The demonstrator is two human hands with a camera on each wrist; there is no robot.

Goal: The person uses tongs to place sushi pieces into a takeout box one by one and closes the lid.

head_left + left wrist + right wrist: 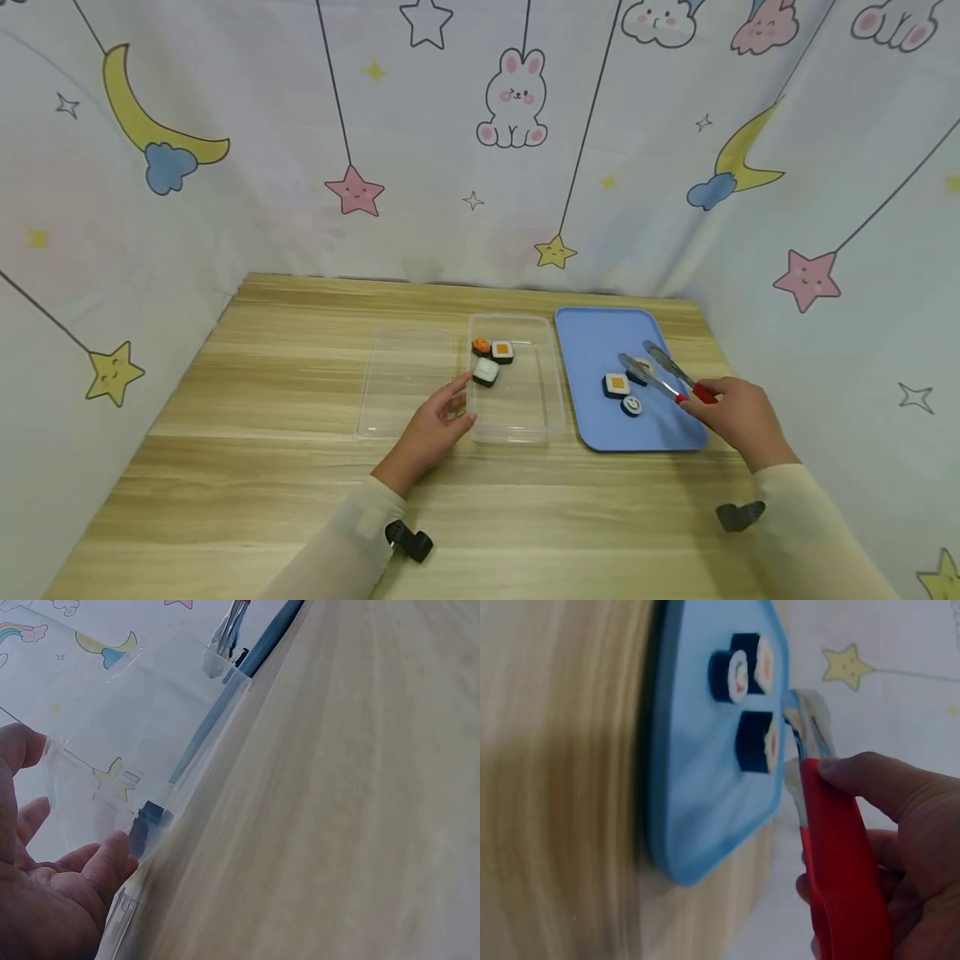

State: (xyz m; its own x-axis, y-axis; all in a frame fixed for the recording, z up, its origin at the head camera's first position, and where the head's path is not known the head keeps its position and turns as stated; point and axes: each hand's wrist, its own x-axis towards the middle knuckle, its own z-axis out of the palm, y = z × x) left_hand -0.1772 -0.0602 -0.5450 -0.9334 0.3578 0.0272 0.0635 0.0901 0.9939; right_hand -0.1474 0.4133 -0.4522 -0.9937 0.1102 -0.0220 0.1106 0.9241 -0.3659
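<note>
My left hand (433, 425) touches the left side of a clear plastic box (555, 400), its fingers loosely spread along the wall. Inside the box sit an orange-topped sushi piece (481, 347), a square sushi roll (502, 352) with an orange centre and a white-topped sushi piece (486, 372). My right hand (738, 417) grips red-handled tongs (840, 847), whose metal arms stand apart above a blue tray (592, 342). Below them, a sushi roll (756, 742) is partly covered in the head view. Beside it lie another square roll (616, 385) and a small round roll (632, 406).
A clear flat lid (375, 400) lies on the wooden table (247, 400) left of the box. The tray stands just right of the box. A white curtain (420, 242) with printed stars and animals hangs around the table's back and sides.
</note>
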